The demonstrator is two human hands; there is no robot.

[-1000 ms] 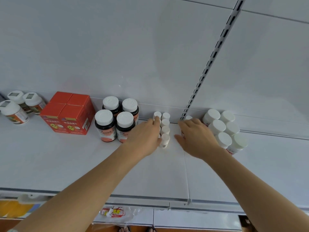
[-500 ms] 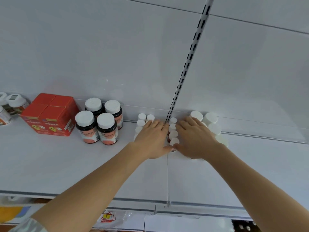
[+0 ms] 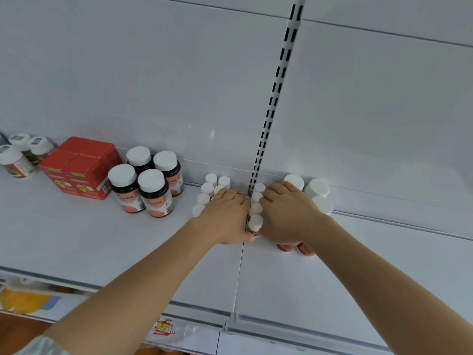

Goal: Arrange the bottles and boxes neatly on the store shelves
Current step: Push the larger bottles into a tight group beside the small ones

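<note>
Several small white-capped bottles (image 3: 255,223) stand in rows near the back of the white shelf (image 3: 107,242). My left hand (image 3: 225,216) lies flat with straight fingers against the left side of one row. My right hand (image 3: 286,213) presses from the right side, so that row sits between both hands. More small bottles (image 3: 207,188) stand just left of my left hand. Larger white-capped bottles (image 3: 317,188) stand behind and under my right hand, partly hidden.
Dark bottles with white caps (image 3: 151,188) stand left of the small ones. A red box (image 3: 79,167) sits further left, with more bottles (image 3: 15,160) at the far left. A slotted upright (image 3: 276,98) runs up the back wall.
Both hands have closed in toward each other around a row of small bottles, and the view has shifted so the shelf items sit further left.
</note>
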